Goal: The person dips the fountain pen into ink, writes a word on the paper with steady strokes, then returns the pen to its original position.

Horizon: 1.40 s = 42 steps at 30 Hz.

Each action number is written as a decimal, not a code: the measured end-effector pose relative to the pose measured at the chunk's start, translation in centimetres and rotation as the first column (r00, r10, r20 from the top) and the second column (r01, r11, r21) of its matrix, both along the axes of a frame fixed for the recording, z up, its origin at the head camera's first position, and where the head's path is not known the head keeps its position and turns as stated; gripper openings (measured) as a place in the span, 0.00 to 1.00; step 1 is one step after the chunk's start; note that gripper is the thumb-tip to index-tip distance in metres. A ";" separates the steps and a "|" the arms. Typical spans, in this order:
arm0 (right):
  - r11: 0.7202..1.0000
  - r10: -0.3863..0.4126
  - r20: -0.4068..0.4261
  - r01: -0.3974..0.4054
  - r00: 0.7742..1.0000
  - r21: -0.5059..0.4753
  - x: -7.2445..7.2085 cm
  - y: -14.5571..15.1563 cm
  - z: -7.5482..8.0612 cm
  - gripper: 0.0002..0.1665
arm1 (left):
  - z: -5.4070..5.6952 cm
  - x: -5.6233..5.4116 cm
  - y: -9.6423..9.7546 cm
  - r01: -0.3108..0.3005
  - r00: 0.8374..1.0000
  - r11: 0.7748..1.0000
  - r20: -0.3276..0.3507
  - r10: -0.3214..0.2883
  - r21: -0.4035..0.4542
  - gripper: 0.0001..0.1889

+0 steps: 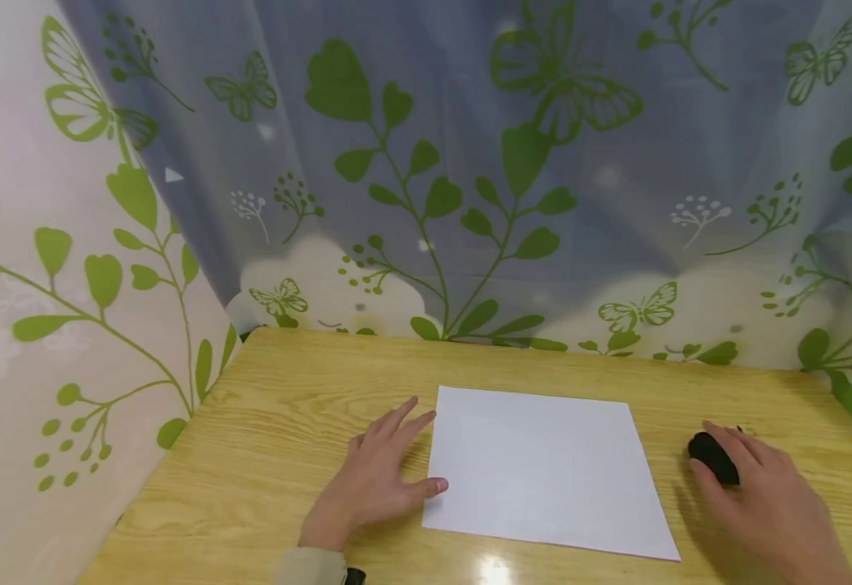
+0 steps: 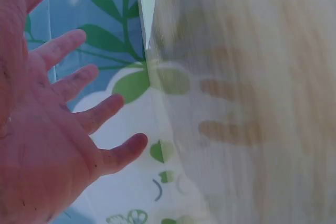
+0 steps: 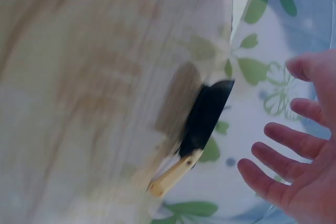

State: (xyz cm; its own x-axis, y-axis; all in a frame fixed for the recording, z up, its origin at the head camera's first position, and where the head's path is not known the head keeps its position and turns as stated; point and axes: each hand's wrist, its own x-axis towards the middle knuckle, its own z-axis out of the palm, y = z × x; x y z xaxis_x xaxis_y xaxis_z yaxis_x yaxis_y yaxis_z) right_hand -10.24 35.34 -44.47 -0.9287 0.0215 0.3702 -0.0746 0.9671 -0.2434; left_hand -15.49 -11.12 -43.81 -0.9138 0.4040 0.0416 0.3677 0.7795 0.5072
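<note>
A blank white sheet of paper (image 1: 535,471) lies on the wooden table. My left hand (image 1: 374,475) is at its left side, fingers spread, with the thumb overlapping the paper's edge in the head view. In the left wrist view, the fingers of that hand (image 2: 58,124) are spread with nothing between them. To the right of the paper, a small knife (image 3: 205,119) with a broad black blade and light wooden handle lies on the table. My right hand (image 1: 769,496) hovers over it, hiding its handle in the head view; the right wrist view shows the fingers spread and apart from it.
The wood-grained table (image 1: 265,422) reaches back to a blue and white curtain (image 1: 469,162) printed with green leaves and butterflies. More of this patterned cloth hangs along the left side. A beige sleeve (image 1: 309,566) covers my left wrist.
</note>
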 end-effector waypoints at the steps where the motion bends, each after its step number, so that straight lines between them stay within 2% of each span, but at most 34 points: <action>1: 1.000 -0.009 -0.017 0.009 1.000 -0.005 0.0 0.3 0.0 0.30 | 0.1 0.0 0.2 0.011 1.000 1.000 0.002 -0.011 -0.007 0.44; 4: 1.000 -0.026 -0.040 0.026 0.999 -0.011 0.2 1.5 0.0 0.27 | 0.1 0.0 0.6 0.039 0.999 0.999 0.023 -0.039 -0.022 0.44; 8: 0.998 -0.068 -0.026 0.068 0.997 0.001 0.4 2.8 0.0 0.25 | 0.1 -0.1 1.2 0.062 0.997 0.997 0.049 -0.059 -0.052 0.44; 12: 0.994 -0.113 0.025 0.113 0.993 -0.004 0.6 4.0 -0.2 0.26 | 0.0 -0.2 1.5 0.064 0.996 0.994 0.066 -0.058 -0.092 0.45; 15: 0.990 -0.139 0.093 0.140 0.986 0.003 0.4 4.9 -0.4 0.27 | -0.2 -0.2 1.7 0.063 0.995 0.991 0.078 -0.055 -0.116 0.45; 23: 0.991 -0.124 0.229 0.130 0.966 -0.011 -0.3 7.1 -1.1 0.28 | -0.1 -0.5 2.0 0.084 0.992 0.987 0.106 -0.069 -0.139 0.45; 29: 0.988 -0.138 0.263 0.151 0.955 -0.029 -0.8 7.4 -1.5 0.28 | -0.1 -1.0 2.0 0.107 0.987 0.980 0.136 -0.084 -0.166 0.45; 36: 0.994 -0.087 0.345 0.106 0.935 -0.037 -1.2 8.0 -1.1 0.31 | 0.0 -1.1 2.0 0.126 0.983 0.972 0.159 -0.096 -0.196 0.44; 42: 0.995 -0.071 0.369 0.093 0.927 -0.040 -1.5 8.0 -0.8 0.32 | 0.0 -1.2 2.1 0.133 0.982 0.964 0.164 -0.097 -0.229 0.44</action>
